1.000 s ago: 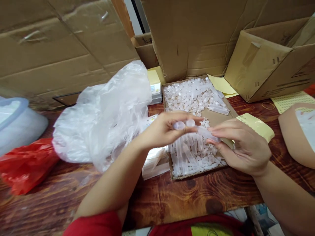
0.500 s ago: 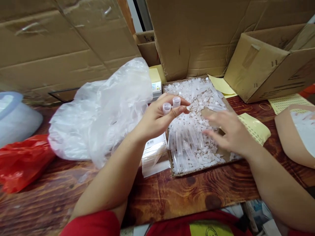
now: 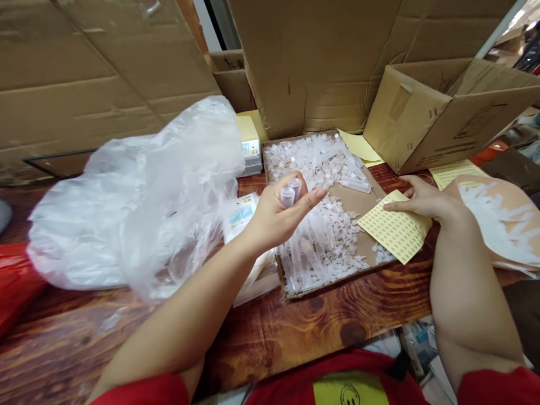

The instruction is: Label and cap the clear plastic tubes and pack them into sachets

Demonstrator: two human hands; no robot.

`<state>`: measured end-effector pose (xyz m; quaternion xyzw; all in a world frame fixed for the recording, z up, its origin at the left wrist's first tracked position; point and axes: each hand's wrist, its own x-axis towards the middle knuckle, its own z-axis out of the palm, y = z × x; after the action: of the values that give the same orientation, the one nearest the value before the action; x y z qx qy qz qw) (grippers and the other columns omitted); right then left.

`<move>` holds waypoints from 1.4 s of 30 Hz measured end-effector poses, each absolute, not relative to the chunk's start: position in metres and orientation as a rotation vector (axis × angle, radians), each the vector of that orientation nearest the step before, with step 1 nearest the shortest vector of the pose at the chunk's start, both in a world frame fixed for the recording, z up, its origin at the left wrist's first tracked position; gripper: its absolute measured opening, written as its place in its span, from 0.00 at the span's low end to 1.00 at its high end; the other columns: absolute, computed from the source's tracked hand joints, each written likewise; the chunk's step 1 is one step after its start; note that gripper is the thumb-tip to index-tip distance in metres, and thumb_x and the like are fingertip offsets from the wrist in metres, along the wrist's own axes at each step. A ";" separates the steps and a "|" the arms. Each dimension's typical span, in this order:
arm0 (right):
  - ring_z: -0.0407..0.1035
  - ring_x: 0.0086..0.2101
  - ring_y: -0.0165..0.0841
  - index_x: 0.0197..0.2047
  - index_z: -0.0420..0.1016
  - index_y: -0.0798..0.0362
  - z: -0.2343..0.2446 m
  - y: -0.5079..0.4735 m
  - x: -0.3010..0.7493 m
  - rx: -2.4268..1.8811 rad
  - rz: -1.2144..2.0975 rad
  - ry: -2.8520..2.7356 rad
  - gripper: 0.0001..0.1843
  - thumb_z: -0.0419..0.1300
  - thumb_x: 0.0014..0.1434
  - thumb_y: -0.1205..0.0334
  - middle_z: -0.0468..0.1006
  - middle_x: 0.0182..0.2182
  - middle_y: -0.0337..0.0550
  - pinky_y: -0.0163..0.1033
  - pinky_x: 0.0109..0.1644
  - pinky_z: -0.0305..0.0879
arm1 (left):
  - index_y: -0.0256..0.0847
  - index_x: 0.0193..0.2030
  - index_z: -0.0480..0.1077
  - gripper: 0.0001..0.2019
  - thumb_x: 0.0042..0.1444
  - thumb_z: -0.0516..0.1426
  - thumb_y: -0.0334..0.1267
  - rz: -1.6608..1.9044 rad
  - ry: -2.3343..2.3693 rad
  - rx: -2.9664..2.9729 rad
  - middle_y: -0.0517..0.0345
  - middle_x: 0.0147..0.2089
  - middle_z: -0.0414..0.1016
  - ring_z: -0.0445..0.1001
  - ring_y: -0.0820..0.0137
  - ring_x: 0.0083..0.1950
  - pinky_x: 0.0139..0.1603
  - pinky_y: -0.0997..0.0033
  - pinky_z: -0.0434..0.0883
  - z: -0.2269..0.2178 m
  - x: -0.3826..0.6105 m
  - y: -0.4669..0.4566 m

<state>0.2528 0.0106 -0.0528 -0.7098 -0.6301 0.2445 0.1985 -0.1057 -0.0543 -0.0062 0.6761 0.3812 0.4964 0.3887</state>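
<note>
Two clear plastic tubes [image 3: 288, 195] are gripped in my left hand [image 3: 274, 216], their round ends pointing up and the fingers wrapped round them. My left hand is above a shallow cardboard tray [image 3: 358, 199]. Small clear plastic pieces [image 3: 343, 225] and longer tubes [image 3: 306, 247] lie in that tray. At the tray's right edge, my right hand [image 3: 422, 199] pinches a yellow sheet of small stickers [image 3: 399, 228] between thumb and fingers. The sheet is tilted and overlaps the tray's side.
A large clear plastic bag [image 3: 139, 197] lies on the left beside a red bag [image 3: 17, 281]. Printed packets [image 3: 242, 211] sit left of the tray. An open cardboard box [image 3: 426, 112] stands at the back right, with a rounded container of white pieces [image 3: 498, 208] in front.
My right hand has moved right from over the tray and taken hold of the yellow sticker sheet. My left hand has closed further round the tubes. The view has shifted right.
</note>
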 end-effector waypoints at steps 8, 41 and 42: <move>0.76 0.32 0.37 0.52 0.79 0.44 -0.010 -0.024 0.207 -1.424 1.082 -1.410 0.30 0.75 0.47 0.44 0.82 0.35 0.42 0.41 0.33 0.73 | 0.40 0.31 0.75 0.16 0.52 0.70 0.50 1.226 0.998 1.612 0.66 0.21 0.64 0.58 0.77 0.23 0.23 0.74 0.55 0.000 -0.088 -0.069; 0.75 0.38 0.40 0.45 0.78 0.43 0.005 -0.091 0.140 -0.736 -0.190 -2.174 0.11 0.66 0.62 0.68 0.81 0.37 0.38 0.48 0.44 0.64 | 0.38 0.33 0.81 0.11 0.51 0.71 0.43 1.127 1.092 1.542 0.59 0.26 0.77 0.69 0.75 0.26 0.26 0.76 0.67 0.000 -0.068 -0.093; 0.76 0.38 0.40 0.46 0.78 0.43 0.005 -0.092 0.139 -0.741 -0.172 -2.176 0.11 0.66 0.62 0.68 0.82 0.38 0.38 0.48 0.44 0.65 | 0.38 0.34 0.81 0.09 0.53 0.70 0.42 1.145 1.084 1.588 0.58 0.28 0.79 0.71 0.74 0.28 0.27 0.76 0.69 0.001 -0.068 -0.094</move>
<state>0.1390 -0.0919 0.0055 -0.2936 -0.8626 -0.0681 0.4063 -0.0679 -0.0936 0.0006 0.6383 0.4358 0.4602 0.4369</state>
